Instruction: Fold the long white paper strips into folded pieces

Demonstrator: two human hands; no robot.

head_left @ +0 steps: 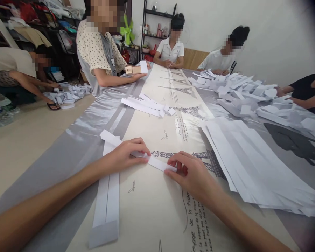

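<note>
A long white paper strip (157, 163) lies across the printed tablecloth (152, 206) in front of me. My left hand (126, 154) presses down on the strip's left part, fingers flat on it. My right hand (191, 171) pinches the strip's right end between thumb and fingers. Another folded white strip (106, 199) lies lengthwise under my left forearm, reaching toward the near table edge.
A fan of large white sheets (252, 164) lies at my right. A bundle of strips (147, 105) sits mid-table, and a heap of folded pieces (246, 94) lies farther right. Several people sit around the table; one at the left holds a wooden tool (133, 69). Another crouches on the floor (21, 140).
</note>
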